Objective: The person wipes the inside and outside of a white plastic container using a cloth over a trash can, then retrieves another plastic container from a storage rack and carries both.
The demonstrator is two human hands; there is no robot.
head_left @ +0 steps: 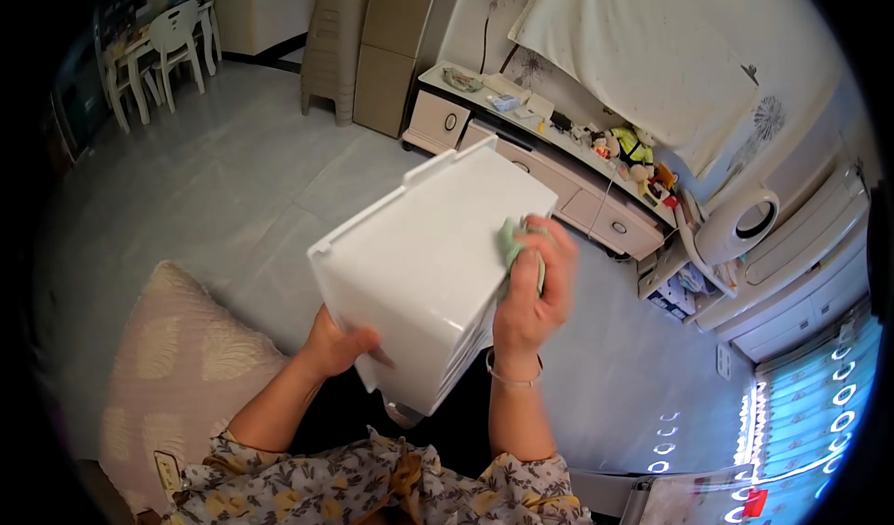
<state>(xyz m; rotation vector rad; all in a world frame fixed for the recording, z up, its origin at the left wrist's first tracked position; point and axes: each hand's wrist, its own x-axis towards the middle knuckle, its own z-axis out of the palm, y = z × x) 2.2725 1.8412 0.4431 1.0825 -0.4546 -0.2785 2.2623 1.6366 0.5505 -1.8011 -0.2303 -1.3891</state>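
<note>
Green cloth: bunched in the right hand, held against the right edge of the white box.
Left hand: clamped on the box's lower left side, apart from the right.
Box: held tilted above the lap.
Cushion: seen at left.
Low cabinet: placed beyond, topped with toys.

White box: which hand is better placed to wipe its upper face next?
Right, probably: the right hand holds the green cloth at the edge of the white box; the left hand is busy supporting it.
</note>
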